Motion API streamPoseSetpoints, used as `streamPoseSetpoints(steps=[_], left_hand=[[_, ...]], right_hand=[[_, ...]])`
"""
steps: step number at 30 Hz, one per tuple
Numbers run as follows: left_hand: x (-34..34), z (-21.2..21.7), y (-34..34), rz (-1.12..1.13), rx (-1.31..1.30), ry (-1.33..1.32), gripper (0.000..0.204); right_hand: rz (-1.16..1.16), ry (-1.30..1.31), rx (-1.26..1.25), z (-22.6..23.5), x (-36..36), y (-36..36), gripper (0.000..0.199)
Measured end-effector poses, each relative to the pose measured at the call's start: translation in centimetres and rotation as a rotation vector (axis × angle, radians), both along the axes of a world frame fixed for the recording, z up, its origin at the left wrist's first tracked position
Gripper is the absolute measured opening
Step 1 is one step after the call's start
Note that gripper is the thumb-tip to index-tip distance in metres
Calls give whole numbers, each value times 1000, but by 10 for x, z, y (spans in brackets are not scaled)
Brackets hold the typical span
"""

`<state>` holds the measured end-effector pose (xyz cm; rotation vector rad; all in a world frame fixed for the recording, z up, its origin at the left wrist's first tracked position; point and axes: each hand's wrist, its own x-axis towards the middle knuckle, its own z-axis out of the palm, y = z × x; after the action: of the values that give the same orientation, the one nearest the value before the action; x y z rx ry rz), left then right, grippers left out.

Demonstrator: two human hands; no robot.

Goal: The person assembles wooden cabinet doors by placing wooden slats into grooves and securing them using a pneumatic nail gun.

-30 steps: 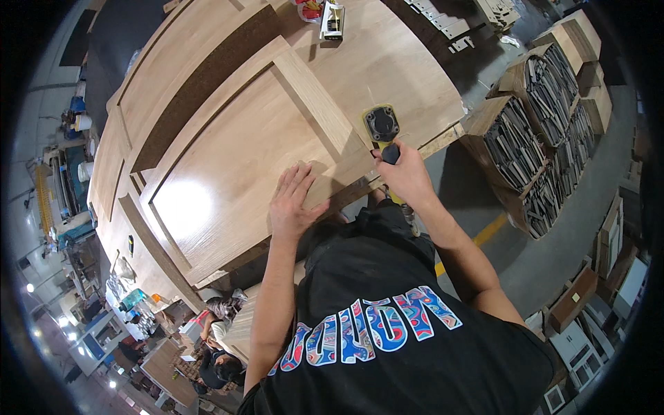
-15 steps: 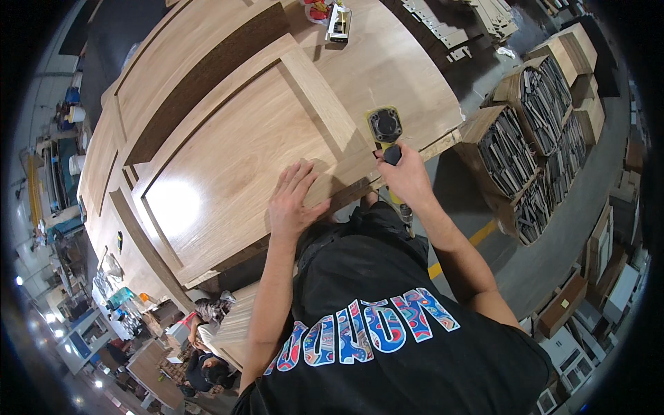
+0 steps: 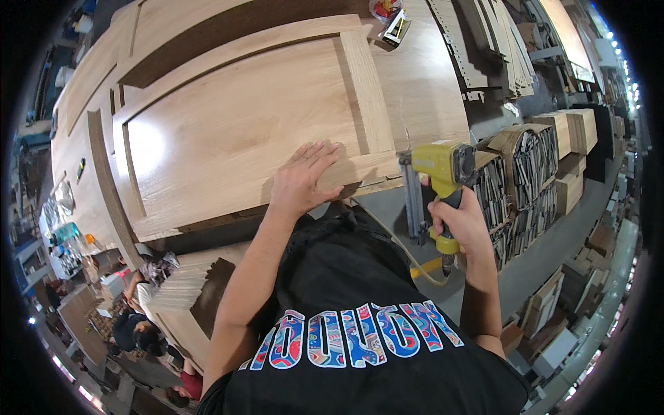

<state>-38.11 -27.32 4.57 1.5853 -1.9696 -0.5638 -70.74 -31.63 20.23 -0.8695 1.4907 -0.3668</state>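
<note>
My right hand (image 3: 465,220) grips the dark handle of a yellow-green nail gun (image 3: 434,162), held off the right end of the panel's near edge. Its nose and magazine are on the left side, turned toward the panel. From the handle's base a thin air hose (image 3: 395,239) curves back toward my waist. My left hand (image 3: 301,181) lies with stretched fingers on the near edge of a framed wooden panel (image 3: 242,124). Close to its fingertips, at the right, a crosswise wooden strip (image 3: 365,97) forms the end of the frame.
A small box (image 3: 395,29) lies at the table's far right. Cartons packed with dark strips (image 3: 532,155) stand on the floor to the right. Stacked boards (image 3: 183,297) are at my left, and people (image 3: 138,332) work beyond them. A cutter (image 3: 81,168) lies at the far left.
My right hand has swung the nail gun away to the right, off the panel's edge, and turned it side-on. The left hand stays on the panel's edge while the view has shifted.
</note>
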Motion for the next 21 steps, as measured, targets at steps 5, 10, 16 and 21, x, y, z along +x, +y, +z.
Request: streamPoseSetpoints(steps=[5,10,16,21], left_hand=[[-1,0,0,7,8,9,60],[1,0,1,26,-6,22,56],[2,1,1,33,-15,40,52],[5,1,2,1,5,-5,52]], right_hand=[[118,52,73,5,23,0,32],[142,129,40,-6,34,-2,31],[146,163,52,-3,41,-3,30],[156,181,62,1,48,-4,30]])
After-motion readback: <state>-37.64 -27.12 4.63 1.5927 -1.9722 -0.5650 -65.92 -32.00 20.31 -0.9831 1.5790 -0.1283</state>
